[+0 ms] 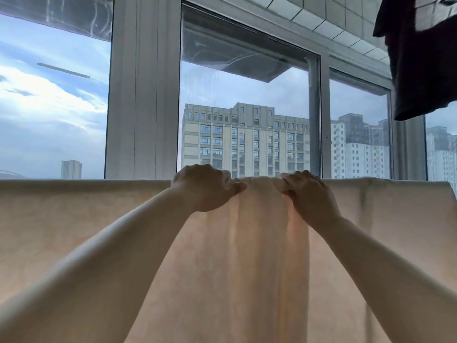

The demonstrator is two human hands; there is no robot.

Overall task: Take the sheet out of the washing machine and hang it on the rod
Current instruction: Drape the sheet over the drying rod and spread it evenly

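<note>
A pale beige sheet (235, 268) hangs draped over a horizontal rod, filling the lower half of the view; the rod itself is hidden under the fabric's top fold. My left hand (205, 186) grips the top fold near the middle, fingers curled over it and thumb in front. A short way to the right, my right hand (309, 194) grips the same fold. Between the two hands the cloth is bunched into soft vertical pleats. The washing machine is out of sight.
Large windows with pale frames (146, 95) stand just behind the sheet, with tower blocks outside. A dark garment (420, 58) hangs at the upper right, above the sheet's right end.
</note>
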